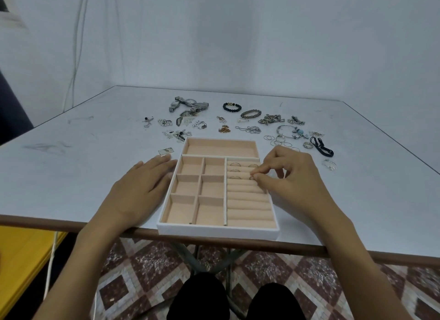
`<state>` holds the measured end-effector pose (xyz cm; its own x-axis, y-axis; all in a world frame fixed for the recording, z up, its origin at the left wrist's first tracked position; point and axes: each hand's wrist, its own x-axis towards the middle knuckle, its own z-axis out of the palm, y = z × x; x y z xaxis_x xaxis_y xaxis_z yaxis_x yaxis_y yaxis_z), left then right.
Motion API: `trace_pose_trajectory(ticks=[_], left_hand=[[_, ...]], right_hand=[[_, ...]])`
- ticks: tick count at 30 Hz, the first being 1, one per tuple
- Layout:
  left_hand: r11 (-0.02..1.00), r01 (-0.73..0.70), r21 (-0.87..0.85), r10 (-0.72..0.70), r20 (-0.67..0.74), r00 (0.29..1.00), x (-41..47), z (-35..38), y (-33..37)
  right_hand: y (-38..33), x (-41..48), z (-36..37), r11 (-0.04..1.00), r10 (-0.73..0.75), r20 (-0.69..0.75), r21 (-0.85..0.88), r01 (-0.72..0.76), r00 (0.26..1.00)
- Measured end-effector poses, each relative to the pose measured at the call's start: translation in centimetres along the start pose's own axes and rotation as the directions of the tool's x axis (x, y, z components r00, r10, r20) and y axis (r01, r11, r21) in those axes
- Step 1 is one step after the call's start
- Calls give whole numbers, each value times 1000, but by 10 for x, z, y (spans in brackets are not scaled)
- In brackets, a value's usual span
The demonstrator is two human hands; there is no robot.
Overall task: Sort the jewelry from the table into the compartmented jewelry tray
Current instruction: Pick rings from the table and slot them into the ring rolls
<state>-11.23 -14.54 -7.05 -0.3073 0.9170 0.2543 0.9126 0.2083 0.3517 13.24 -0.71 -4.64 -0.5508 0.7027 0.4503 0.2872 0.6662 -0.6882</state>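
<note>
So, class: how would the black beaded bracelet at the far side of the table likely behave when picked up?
The black beaded bracelet probably flexes rather than holding stiff, being separate round beads in a loop. Lying flat, it seems unlikely to roll.

Light soft, even, cool white, from above. Pale wall (238, 33) and matte grey-white tabletop (71, 167) evenly bright. Faint, blurred shadows beside the left hand (142, 186) and inside the white, peach-lined compartmented tray (217, 231). Patterned tile floor (147, 272) dimmer. Table edges bow, wide-angle. Thin metal ring (252, 177) pinched by the right hand (292, 176) barely resolves. Scattered far jewelry (269, 119) soft.
</note>
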Motion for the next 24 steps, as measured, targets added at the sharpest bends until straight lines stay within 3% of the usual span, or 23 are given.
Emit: trace_pose_trajectory(ticks=[5, 10, 24], left_hand=[[1000, -8, 8, 9, -8, 1000, 0, 1, -4], [1000, -13, 7, 13, -8, 1000, 0, 2, -4], [1000, -9, -13, 8, -17, 1000, 0, 0, -1]], right_hand=[[5, 1, -2, 991, -71, -14, -112, 69, 997], [4, 1, -2, 986, -146, -9, -87, 145, 989], [3, 0, 0, 991, -103, 14, -89, 104, 995]])
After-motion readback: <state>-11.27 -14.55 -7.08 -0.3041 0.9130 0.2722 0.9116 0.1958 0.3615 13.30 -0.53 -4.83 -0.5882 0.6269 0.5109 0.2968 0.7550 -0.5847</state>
